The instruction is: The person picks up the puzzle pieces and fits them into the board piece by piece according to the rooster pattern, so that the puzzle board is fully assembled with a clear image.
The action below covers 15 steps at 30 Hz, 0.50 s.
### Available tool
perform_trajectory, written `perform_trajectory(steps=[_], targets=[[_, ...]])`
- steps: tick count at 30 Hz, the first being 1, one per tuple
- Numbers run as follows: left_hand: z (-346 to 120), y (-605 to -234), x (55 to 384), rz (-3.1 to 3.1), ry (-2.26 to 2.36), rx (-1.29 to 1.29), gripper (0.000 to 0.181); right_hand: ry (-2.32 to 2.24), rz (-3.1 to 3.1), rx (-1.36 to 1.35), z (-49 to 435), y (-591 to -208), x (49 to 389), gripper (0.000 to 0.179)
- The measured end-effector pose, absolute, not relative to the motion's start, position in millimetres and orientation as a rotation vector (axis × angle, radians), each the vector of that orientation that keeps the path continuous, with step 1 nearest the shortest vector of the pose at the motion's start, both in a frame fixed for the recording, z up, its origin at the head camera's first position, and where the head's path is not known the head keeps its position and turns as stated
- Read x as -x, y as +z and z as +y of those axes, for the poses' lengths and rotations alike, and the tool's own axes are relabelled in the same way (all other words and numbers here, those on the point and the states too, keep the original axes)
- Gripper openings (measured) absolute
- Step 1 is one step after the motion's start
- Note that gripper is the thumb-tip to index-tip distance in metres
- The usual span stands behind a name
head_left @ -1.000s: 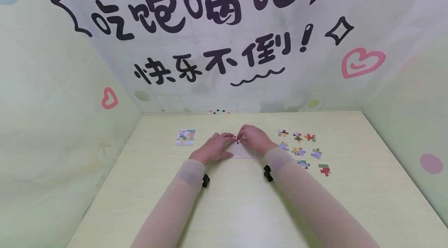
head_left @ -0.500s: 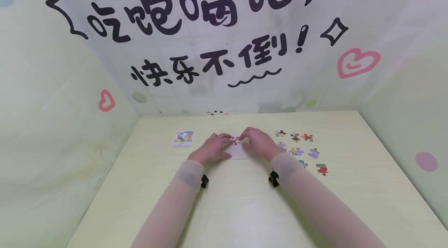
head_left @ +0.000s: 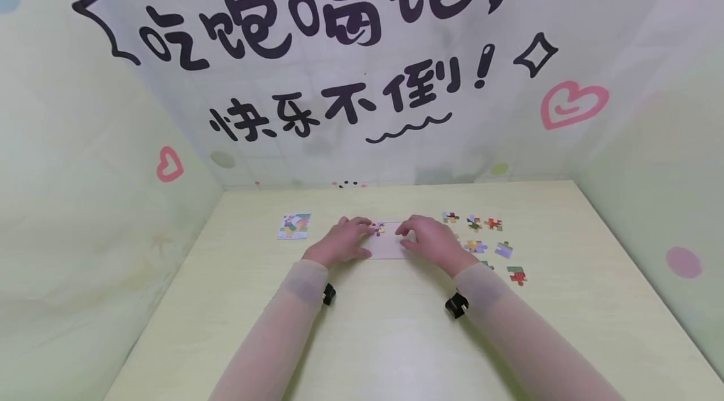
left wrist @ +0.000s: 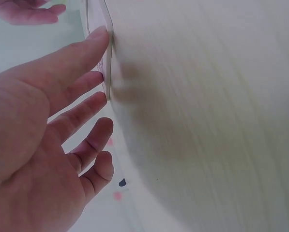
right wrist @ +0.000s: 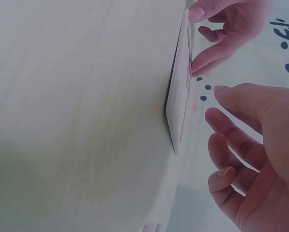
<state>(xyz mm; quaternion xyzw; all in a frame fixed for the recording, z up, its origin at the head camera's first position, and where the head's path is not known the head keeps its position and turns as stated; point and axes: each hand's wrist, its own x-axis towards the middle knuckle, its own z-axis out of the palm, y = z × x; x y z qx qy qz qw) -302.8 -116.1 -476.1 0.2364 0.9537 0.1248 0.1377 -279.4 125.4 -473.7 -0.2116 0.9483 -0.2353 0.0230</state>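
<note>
My left hand holds the left end of a flat white jigsaw board, thumb at its near corner and fingers toward its far corner. A small group of colourful jigsaw pieces lies in the board's far left part, close to those fingertips. In the left wrist view the thumb touches the rim of the board, while the ring and little fingers bend loosely. Above the right part of the board hovers my right hand, its fingers loosely bent. The right wrist view shows nothing between those fingers, apart from the board.
Several loose jigsaw pieces lie spread on the table right of the board, some partly behind the right hand and forearm. A picture card lies at the left. A printed cloth backdrop stands along the table's far edge.
My right hand has drawn back to the right from the pieces on the board, its fingers parting and uncovering more of the board. The left hand stays at the board's left end.
</note>
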Motion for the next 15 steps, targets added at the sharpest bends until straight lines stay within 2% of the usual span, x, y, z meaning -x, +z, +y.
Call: perform_trajectory(steps=[15], targets=[[-120.3,-476.2,301.2,2.762,0.377,-0.705,0.060,-0.686,3.017,0.569,169.0,-474.5,256.2,0.020]])
